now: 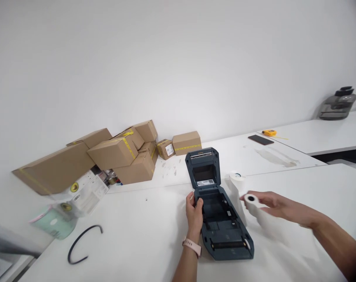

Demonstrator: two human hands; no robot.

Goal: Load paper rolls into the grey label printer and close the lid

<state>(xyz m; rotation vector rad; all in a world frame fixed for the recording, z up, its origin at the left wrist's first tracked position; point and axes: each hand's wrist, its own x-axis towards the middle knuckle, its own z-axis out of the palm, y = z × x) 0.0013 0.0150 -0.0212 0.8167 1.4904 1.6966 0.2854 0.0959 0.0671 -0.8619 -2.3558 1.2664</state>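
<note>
Left hand: the left hand (195, 213) (a pink watch is on its wrist) grips the left wall of the printer (225, 235), with the fingers curled over the edge and the thumb outside.
Printer: a dark label printer that lies near the table (142, 231) edge, directly in front of the person.
Right hand: the right hand (272, 205) pinches the paper roll (251, 199) between the thumb and fingertips; the other fingers are slightly spread.
Paper roll: it is in the air just beside the right side of the printer, not inside it, and a loose paper strip (273, 229) trails from it over the table.
Progress: I judge that the opening is done and the roll is not yet placed.
Roll bay: the bay (214, 207) is open on top, and I see no roll in it.
Lid: the lid (203, 166) stands up and tilts back.
Second roll: a second white roll (236, 178) stands behind the printer, near it.
Left side: a black cable (82, 243) lies apart, and a clear bag (56, 221) holds something pale green.
Boxes: the cardboard boxes (116, 154) at the wall are taped shut, so their contents are hidden.
Far table: a phone (260, 139) lies flat.
</note>
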